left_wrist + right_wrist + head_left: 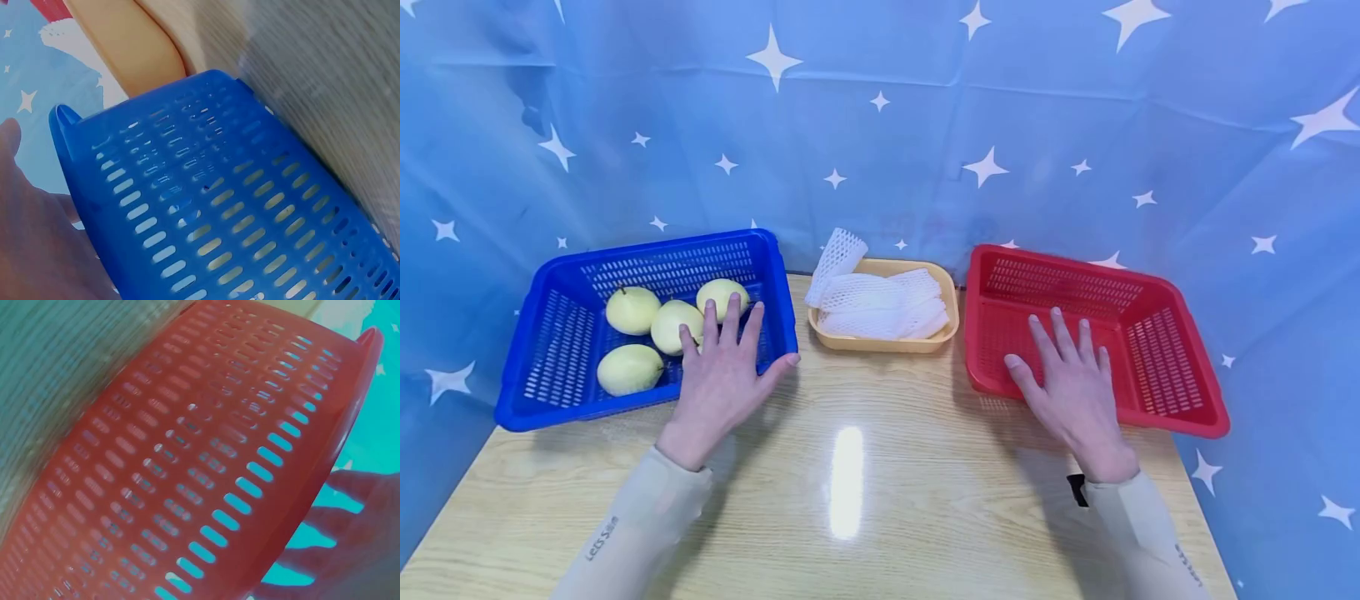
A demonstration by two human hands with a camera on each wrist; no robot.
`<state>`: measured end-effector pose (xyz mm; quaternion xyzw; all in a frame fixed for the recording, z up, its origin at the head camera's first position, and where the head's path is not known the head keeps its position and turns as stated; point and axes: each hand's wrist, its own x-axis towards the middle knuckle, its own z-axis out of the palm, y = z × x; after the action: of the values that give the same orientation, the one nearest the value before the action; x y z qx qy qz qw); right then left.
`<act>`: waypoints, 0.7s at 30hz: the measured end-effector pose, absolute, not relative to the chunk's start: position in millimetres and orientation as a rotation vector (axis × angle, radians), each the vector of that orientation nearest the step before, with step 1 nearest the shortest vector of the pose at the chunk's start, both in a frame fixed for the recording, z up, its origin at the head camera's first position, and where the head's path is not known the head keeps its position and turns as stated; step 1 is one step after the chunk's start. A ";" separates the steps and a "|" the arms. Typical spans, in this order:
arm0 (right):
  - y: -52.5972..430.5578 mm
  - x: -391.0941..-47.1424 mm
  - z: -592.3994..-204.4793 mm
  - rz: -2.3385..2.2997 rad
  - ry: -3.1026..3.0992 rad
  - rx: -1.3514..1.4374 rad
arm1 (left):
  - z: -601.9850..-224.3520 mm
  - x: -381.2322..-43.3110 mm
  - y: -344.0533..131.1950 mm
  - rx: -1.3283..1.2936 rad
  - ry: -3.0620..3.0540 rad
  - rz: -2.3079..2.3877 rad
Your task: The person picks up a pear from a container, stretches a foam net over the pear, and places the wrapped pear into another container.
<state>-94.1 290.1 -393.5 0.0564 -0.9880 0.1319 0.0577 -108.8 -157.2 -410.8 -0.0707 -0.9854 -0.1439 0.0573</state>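
My left hand [720,379] is spread flat over the front right corner of a blue basket [520,392], its fingers straight and holding nothing. Inside that basket lie several pale yellow-green pears [632,311], one partly behind my fingertips. Over the front rim of a red basket [1206,408] my right hand [1075,396] hovers with fingers apart and nothing in its grip. Only the red floor and slotted walls show inside. In the left wrist view the blue basket's wall [250,187] fills most of the picture; the right wrist view shows the red basket's wall [187,462].
Between the baskets sits a small tan tray [850,343] holding white foam net sleeves [880,300], one leaning up over its left edge. All stand on a light wooden table [910,467]. A blue curtain [880,142] with white stars hangs behind and at the sides.
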 end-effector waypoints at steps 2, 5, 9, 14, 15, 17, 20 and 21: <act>287.7 -93.7 -392.3 0.397 -2.996 0.175 | -408.0 -109.2 -158.7 -0.205 -2.988 -0.441; 284.0 -92.8 -390.7 0.392 -2.996 0.183 | -403.5 -109.8 -163.0 -0.184 -2.997 -0.457; 279.0 -92.3 -389.4 0.396 -2.981 0.206 | -397.3 -109.2 -173.8 -0.164 -3.006 -0.488; 270.6 -92.5 -388.7 0.414 -2.962 0.239 | -391.3 -106.9 -190.7 -0.140 -3.026 -0.511; 268.5 -92.4 -388.4 0.419 -2.958 0.247 | -390.2 -106.5 -194.1 -0.133 -3.028 -0.516; 264.0 -92.8 -388.2 0.417 -2.948 0.263 | -388.3 -106.0 -200.6 -0.121 -3.025 -0.526; 256.0 -92.8 -387.7 0.428 -2.933 0.295 | -386.4 -105.0 -210.3 -0.116 -3.004 -0.543; 252.9 -92.7 -387.4 0.428 -2.926 0.310 | -385.8 -104.4 -213.7 -0.116 -2.996 -0.551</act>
<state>-92.7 252.9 -387.4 0.1040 -0.9806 0.1434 0.0841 -104.4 -213.7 -385.8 -0.0380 -0.9817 -0.1805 0.0466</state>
